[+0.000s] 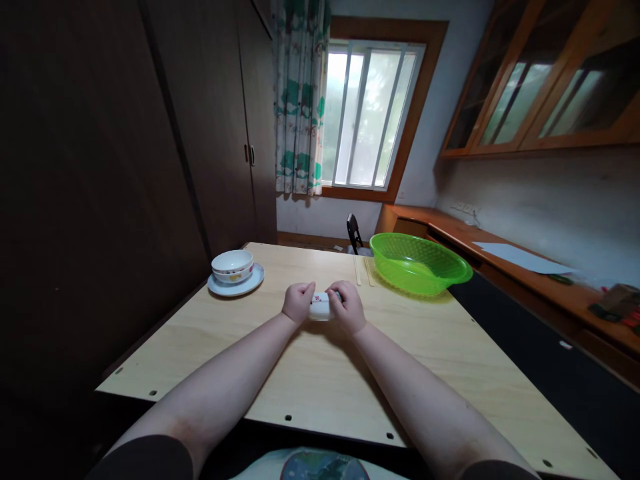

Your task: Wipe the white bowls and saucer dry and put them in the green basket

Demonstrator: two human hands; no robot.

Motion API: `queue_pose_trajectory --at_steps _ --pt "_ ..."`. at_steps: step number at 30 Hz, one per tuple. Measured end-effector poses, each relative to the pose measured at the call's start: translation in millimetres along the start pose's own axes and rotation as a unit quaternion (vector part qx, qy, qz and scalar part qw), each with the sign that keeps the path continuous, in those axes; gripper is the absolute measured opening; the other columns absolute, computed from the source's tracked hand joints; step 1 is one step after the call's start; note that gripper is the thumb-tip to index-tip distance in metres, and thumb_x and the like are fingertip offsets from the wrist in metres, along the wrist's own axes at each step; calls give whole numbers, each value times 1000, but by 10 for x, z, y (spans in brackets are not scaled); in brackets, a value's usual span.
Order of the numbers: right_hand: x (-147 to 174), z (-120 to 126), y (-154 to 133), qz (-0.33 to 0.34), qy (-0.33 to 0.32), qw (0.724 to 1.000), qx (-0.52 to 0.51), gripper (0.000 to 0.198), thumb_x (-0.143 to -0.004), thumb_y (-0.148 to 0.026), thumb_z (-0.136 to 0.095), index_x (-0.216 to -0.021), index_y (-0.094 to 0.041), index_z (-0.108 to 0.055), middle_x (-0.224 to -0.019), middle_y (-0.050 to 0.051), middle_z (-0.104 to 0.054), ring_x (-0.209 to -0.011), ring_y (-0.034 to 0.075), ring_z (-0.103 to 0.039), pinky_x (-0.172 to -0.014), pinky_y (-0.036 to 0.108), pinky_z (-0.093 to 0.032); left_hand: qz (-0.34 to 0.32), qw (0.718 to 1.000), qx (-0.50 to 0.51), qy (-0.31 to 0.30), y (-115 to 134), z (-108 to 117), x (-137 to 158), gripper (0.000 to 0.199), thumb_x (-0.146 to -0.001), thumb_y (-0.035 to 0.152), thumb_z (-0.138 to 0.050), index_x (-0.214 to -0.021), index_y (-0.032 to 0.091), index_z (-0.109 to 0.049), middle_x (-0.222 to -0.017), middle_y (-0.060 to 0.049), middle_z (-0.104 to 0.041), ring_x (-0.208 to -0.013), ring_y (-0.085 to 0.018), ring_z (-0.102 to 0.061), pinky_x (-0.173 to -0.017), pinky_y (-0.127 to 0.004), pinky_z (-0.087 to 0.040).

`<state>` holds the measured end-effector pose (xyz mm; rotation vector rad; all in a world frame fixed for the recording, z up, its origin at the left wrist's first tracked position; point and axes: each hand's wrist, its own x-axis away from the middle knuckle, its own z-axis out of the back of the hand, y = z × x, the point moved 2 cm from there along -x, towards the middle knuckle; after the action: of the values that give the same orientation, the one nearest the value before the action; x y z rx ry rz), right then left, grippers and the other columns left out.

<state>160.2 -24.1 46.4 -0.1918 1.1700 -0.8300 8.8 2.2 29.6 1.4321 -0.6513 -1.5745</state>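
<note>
Over the middle of the table, a small white dish with a red floral print (320, 308) is held between my two hands. My left hand (298, 302) has its fingers curled round the left side, thumb towards the dish. Closed on the right side is my right hand (347, 307), its thumb lying on the top edge. The hands cover both ends of the dish, so its full shape is hidden. Beyond my right hand lie thin light chopsticks (357, 272) on the tabletop.
Stacked white bowls (233, 267) stand on a pale plate (215, 288) at the table's left edge. A green plastic basin (420, 267) sits at the far right of the wooden table (320, 380). Behind the table is a dark chair (354, 232); a wooden desk (460, 233) runs along the right.
</note>
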Motion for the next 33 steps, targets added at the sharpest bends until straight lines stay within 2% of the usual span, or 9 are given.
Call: queue_pose_trajectory --at_steps 6,11,14,19,22,27,33 --pt "0 -40 106 -63 36 996 -51 23 -85 -36 -47 -74 -21 -61 -75 4 -61 -77 20 -55 -70 32 -41 22 999 41 -1 -34 -10 -3 44 -79 43 -46 -42 19 -37 -42 4 -33 -45 -10 -33 -48 -26 -25" --pt "-2 -73 208 -132 75 983 -106 24 -84 -36 -46 -74 -20 -61 -72 2 -61 -74 19 -55 -66 30 -41 47 995 82 23 -54 -10 -12 44 -77 44 -48 -42 20 -32 -42 5 -29 -44 -9 -30 -47 -25 -24" --pt "-9 -50 171 -115 75 987 -90 25 -85 -36 -45 -73 -20 -60 -73 3 -61 -74 19 -55 -66 30 -41 51 995 81 27 -57 -9 -14 44 -77 45 -48 -43 21 -33 -42 5 -29 -44 -9 -30 -47 -25 -25" --pt "-10 -5 23 -20 18 1000 -10 24 -85 -35 -47 -71 -20 -60 -75 4 -62 -77 19 -54 -72 33 -39 31 998 45 17 -48 -1 -13 45 -78 45 -47 -42 20 -35 -42 4 -31 -45 -10 -31 -47 -25 -24" --pt "-5 -4 -14 1 0 1000 10 23 -86 -35 -48 -72 -21 -59 -75 4 -62 -77 19 -54 -73 33 -39 23 999 31 9 -44 -4 -7 45 -78 45 -47 -43 20 -36 -43 4 -32 -45 -10 -32 -47 -25 -25" --pt "-8 -19 25 -24 16 1000 -8 24 -86 -36 -47 -71 -21 -59 -74 4 -61 -76 19 -54 -71 32 -40 21 999 39 5 -49 -14 2 44 -79 43 -46 -43 19 -37 -43 4 -33 -45 -10 -34 -48 -25 -26" --pt "-2 -55 165 -100 59 991 -70 24 -84 -36 -47 -72 -21 -61 -72 3 -61 -75 19 -55 -65 30 -41 38 996 77 13 -67 -21 -6 44 -77 43 -48 -42 20 -34 -42 5 -30 -44 -9 -31 -47 -25 -25"
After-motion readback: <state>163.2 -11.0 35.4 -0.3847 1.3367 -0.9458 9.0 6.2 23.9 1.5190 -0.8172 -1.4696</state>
